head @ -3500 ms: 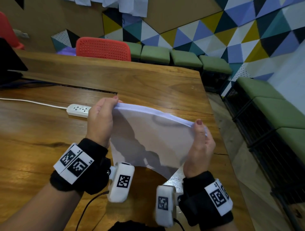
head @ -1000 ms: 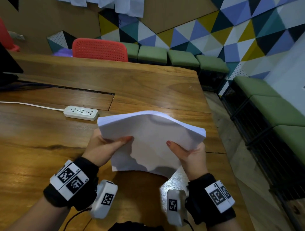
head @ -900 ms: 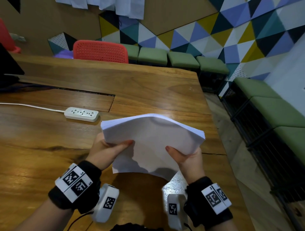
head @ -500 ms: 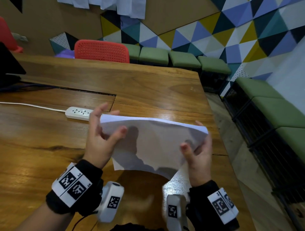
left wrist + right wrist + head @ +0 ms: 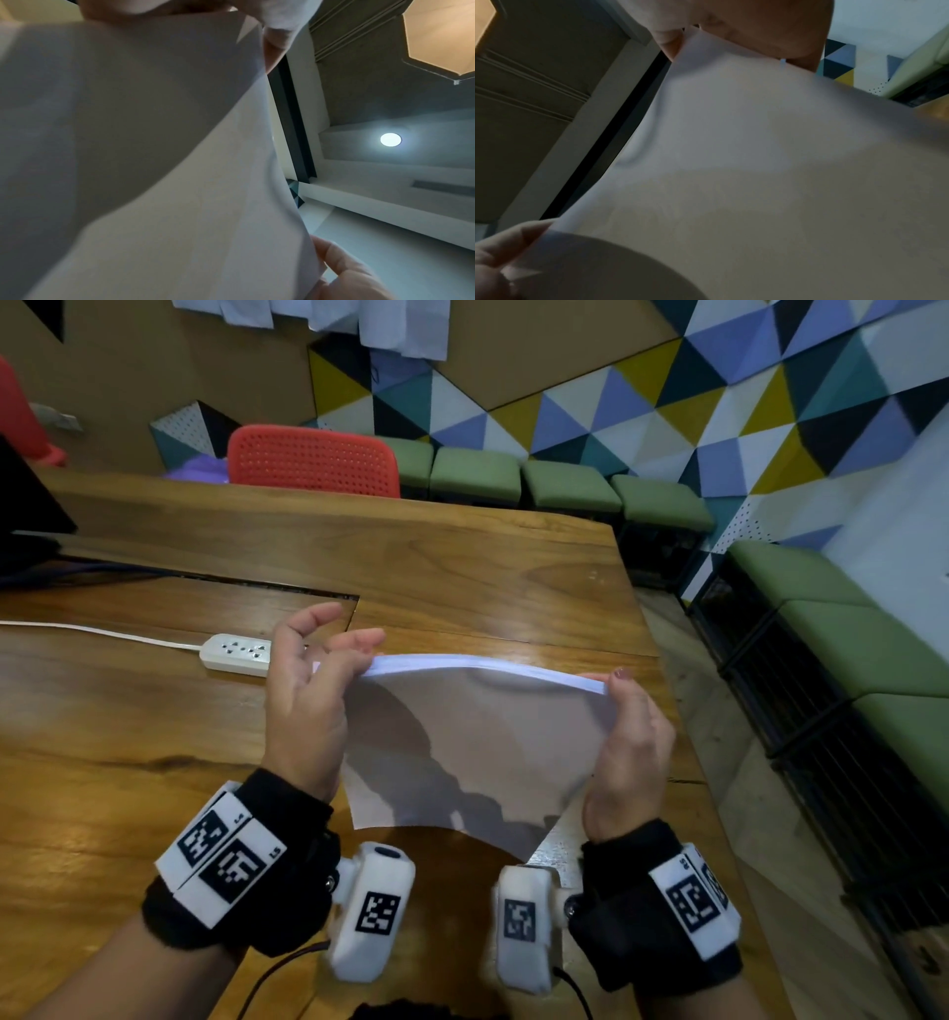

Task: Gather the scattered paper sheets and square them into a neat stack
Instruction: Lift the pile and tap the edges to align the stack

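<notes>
Head view: the paper stack is held upright over the wooden table, long top edge running between left hand and right hand, each pinching one upper corner.

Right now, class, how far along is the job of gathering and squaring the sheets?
Gathered: no loose sheets lie on the table; all are in one stack. In hand: the left hand and right hand hold it upright by its sides, top edge bowed. Left: level the edges and lay it down.
</notes>
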`<state>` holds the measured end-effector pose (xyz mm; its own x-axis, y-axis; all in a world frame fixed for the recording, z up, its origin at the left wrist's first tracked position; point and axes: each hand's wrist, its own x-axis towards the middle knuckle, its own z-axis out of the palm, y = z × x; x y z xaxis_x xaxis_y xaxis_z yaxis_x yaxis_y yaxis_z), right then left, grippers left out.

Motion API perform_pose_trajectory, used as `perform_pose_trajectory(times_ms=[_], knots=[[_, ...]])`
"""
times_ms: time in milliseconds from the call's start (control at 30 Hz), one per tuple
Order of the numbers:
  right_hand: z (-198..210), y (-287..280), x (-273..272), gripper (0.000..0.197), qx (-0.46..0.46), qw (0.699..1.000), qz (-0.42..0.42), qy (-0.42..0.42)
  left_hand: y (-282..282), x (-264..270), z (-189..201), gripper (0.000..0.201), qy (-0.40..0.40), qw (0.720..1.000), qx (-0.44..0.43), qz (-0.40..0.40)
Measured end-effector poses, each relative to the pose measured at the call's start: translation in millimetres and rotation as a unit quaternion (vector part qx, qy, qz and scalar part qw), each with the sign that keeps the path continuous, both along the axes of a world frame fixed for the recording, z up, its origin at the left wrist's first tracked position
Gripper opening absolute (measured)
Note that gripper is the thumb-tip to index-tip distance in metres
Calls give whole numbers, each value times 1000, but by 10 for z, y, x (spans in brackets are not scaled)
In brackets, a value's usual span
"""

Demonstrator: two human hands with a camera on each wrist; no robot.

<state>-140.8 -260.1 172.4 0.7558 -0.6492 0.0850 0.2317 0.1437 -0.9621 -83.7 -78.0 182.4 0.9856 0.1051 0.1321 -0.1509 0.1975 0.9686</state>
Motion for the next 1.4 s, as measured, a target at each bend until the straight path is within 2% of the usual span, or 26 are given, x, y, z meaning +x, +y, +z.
perform_pose_trajectory(times_ms=[200, 667, 800, 867, 933, 967, 1067, 1133, 1167, 1233, 1267, 1300, 1367, 1400], knots=[[-13, 29, 7, 34, 29, 1000, -3, -4, -5, 39, -38, 25, 11, 1000, 3, 4], [10, 40, -18, 46, 22, 999, 25, -30, -37, 60, -40, 18, 6, 1000, -13, 0], [-21, 32, -9, 42, 27, 999, 32, -29, -32, 90, -53, 11, -5, 1000, -17, -2], [-19, 27, -12, 36, 13, 999, 37, -24, -39, 101, -54, 15, -8, 1000, -14, -6], [-33, 16, -19, 30, 4, 998, 51, -28, -30, 93, -51, 11, -14, 1000, -14, -19], [-41, 12, -24, 30, -1, 998, 60, -33, -13, 86, -49, 12, -25, 999, -15, -39], [-101, -31, -64, 33, -66, 992, 99, -33, 129, 101, -143, 67, -76, 988, 33, -127], [-227, -86, -85, 37, -91, 988, 127, 10, 224, 113, -270, 82, -52, 979, 88, -178], [-317, -107, -85, 34, -91, 985, 138, 44, 252, 104, -345, 84, -9, 975, 97, -199], [-453, -99, -92, 29, -83, 980, 145, 111, 247, 51, -470, 76, 71, 971, 85, -211], [-485, -79, -95, 29, -84, 977, 147, 129, 220, 19, -520, 67, 88, 971, 91, -202], [-495, -56, -100, 30, -89, 977, 145, 130, 186, -8, -552, 57, 92, 973, 93, -191], [-497, -46, -112, 32, -92, 981, 130, 107, 124, -46, -564, 22, 93, 980, 92, -150], [-494, -57, -113, 32, -87, 984, 122, 95, 108, -50, -556, 15, 89, 982, 98, -136]])
